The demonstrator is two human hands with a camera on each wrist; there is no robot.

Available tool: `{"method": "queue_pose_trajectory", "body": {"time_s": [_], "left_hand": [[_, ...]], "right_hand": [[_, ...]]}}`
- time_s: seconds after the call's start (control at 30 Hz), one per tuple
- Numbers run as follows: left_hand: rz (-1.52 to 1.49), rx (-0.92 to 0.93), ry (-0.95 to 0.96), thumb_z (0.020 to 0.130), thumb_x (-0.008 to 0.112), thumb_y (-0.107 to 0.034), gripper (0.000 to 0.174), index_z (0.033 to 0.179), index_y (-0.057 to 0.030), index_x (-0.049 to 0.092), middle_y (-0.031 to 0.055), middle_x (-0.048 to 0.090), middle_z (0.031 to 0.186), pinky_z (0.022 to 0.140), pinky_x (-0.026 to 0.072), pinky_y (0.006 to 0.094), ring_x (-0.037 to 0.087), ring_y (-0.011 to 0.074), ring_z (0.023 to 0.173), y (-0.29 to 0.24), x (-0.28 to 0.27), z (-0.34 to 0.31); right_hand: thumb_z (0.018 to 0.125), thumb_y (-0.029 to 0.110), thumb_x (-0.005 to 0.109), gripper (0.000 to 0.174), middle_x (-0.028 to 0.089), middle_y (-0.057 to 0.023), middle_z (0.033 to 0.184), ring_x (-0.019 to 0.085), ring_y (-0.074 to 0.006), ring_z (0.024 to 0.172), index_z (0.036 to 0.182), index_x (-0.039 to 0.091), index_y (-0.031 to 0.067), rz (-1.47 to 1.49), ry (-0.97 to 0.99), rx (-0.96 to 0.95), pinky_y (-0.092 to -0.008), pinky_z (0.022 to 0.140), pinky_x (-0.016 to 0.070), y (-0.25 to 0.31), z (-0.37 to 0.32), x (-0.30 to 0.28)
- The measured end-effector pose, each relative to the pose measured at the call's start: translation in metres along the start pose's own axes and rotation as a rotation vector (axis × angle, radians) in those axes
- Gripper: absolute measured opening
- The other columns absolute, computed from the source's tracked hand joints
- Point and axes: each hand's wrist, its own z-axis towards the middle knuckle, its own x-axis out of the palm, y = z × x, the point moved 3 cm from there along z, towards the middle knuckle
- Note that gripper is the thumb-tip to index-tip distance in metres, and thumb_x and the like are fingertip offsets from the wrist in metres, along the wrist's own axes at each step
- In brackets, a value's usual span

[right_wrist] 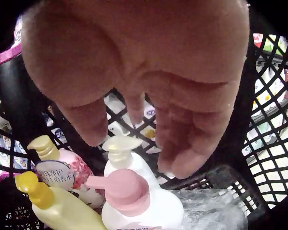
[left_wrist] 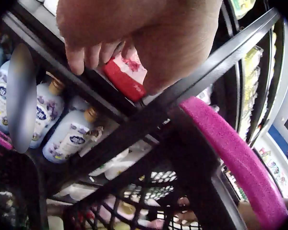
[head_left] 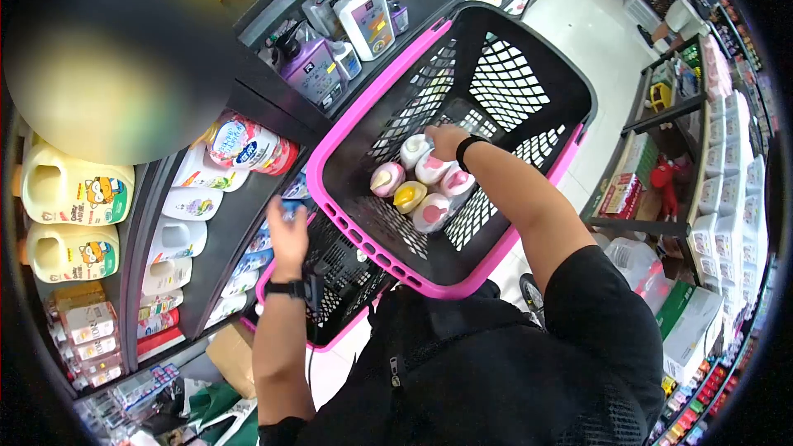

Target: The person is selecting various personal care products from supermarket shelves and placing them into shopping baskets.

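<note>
My right hand [head_left: 446, 142] reaches down into a black mesh shopping basket with a pink rim [head_left: 376, 91]. In the right wrist view its fingers are spread and loosely bent above a white bottle with a pale pump [right_wrist: 122, 151], with nothing in the palm. Close by stand a bottle with a pink pump [right_wrist: 129, 191], a yellow bottle [right_wrist: 62, 206] and a pink flowered bottle [right_wrist: 69, 167]. My left hand [head_left: 287, 239] hangs beside the shelf, outside the basket. Its fingers are relaxed, and a red and white package [left_wrist: 127, 79] shows behind them.
A second black basket [head_left: 343, 297] lies below the first. At left, shelves carry cream jugs [head_left: 74, 252], lavender bottles [left_wrist: 69, 139] and a purple pump bottle [head_left: 314, 70]. Clear crinkled plastic [right_wrist: 206, 211] lies in the basket. Across the aisle stand stacked white packs [head_left: 719, 190].
</note>
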Motion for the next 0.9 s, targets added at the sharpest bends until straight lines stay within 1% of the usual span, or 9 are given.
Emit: {"method": "queue_pose_trajectory", "body": {"time_s": [0.1,0.23,0.27,0.37,0.47,0.57,0.77,0.8,0.9], "left_hand": [[-0.122,-0.049,0.194,0.092,0.071,-0.013,0.049,0.134,0.0019,0.050,0.0183,0.059,0.124,0.092,0.0509,0.0344,0.059,0.0246,0.110,-0.024,0.007,-0.064],[-0.181,-0.164,0.394,0.092,0.070,-0.011,0.036,0.123,0.0016,0.057,0.0110,0.069,0.097,0.078,0.0530,0.0305,0.066,0.0169,0.084,-0.040,0.015,-0.125],[-0.200,-0.197,0.421,0.092,0.070,-0.011,0.034,0.122,0.0019,0.059,0.0120,0.069,0.099,0.080,0.0534,0.0308,0.067,0.0179,0.087,-0.042,0.014,-0.137],[-0.151,-0.229,0.381,0.093,0.069,-0.012,0.031,0.119,0.0028,0.061,0.0131,0.069,0.101,0.083,0.0541,0.0315,0.068,0.0193,0.091,-0.061,0.001,-0.160],[-0.051,-0.349,0.395,0.095,0.066,-0.011,0.029,0.121,0.0016,0.059,0.0111,0.068,0.110,0.091,0.0517,0.0315,0.065,0.0183,0.105,-0.072,-0.018,-0.172],[-0.021,-0.357,0.313,0.095,0.066,-0.013,0.029,0.119,0.0021,0.061,0.0111,0.069,0.108,0.086,0.0524,0.0311,0.066,0.0173,0.098,-0.065,-0.030,-0.183],[-0.107,-0.316,0.245,0.094,0.068,-0.012,0.026,0.115,0.0013,0.061,0.0077,0.067,0.095,0.080,0.0534,0.0300,0.065,0.0150,0.089,-0.046,-0.031,-0.206],[-0.097,-0.302,0.228,0.093,0.068,-0.013,0.025,0.113,0.0010,0.062,0.0091,0.067,0.094,0.078,0.0535,0.0314,0.065,0.0171,0.086,-0.048,-0.032,-0.207],[-0.084,-0.283,0.221,0.091,0.070,-0.018,0.028,0.110,0.0016,0.064,0.0122,0.069,0.093,0.077,0.0544,0.0343,0.067,0.0214,0.082,-0.050,-0.036,-0.210]], "right_hand": [[0.081,0.020,0.074,0.062,0.053,-0.0250,0.135,0.059,-0.0449,0.118,0.139,0.051,0.0150,0.055,-0.051,-0.016,-0.0484,0.099,0.0509,0.009,0.012,0.008],[0.081,0.019,0.075,0.063,0.056,-0.0202,0.134,0.057,-0.0404,0.121,0.140,0.053,0.0189,-0.003,-0.090,-0.091,-0.0473,0.101,0.0487,0.016,0.036,0.038],[0.082,0.018,0.074,0.055,0.059,-0.0178,0.130,0.058,-0.0391,0.119,0.134,0.057,0.0172,-0.028,-0.111,-0.103,-0.0472,0.098,0.0500,0.018,0.036,0.041],[0.086,0.022,0.072,0.047,0.060,-0.0187,0.125,0.059,-0.0382,0.116,0.128,0.056,0.0128,-0.104,-0.122,-0.103,-0.0472,0.097,0.0500,0.023,0.041,0.041],[0.085,0.028,0.074,0.051,0.063,-0.0197,0.119,0.061,-0.0381,0.113,0.127,0.053,0.0079,-0.143,-0.186,-0.151,-0.0475,0.093,0.0515,0.021,0.052,0.052],[0.085,0.031,0.074,0.051,0.066,-0.0205,0.114,0.065,-0.0389,0.105,0.124,0.052,0.0055,-0.185,-0.150,-0.170,-0.0479,0.090,0.0530,0.024,0.055,0.051],[0.085,0.033,0.071,0.049,0.064,-0.0221,0.118,0.065,-0.0400,0.107,0.124,0.057,0.0073,-0.232,-0.046,-0.161,-0.0481,0.091,0.0530,0.027,0.059,0.053],[0.086,0.034,0.074,0.045,0.066,-0.0208,0.117,0.066,-0.0369,0.107,0.119,0.056,0.0087,-0.264,-0.049,-0.142,-0.0470,0.088,0.0551,0.033,0.057,0.050],[0.087,0.035,0.072,0.045,0.068,-0.0199,0.115,0.067,-0.0366,0.104,0.120,0.057,0.0085,-0.341,-0.016,-0.147,-0.0480,0.087,0.0550,0.043,0.052,0.045]]}}
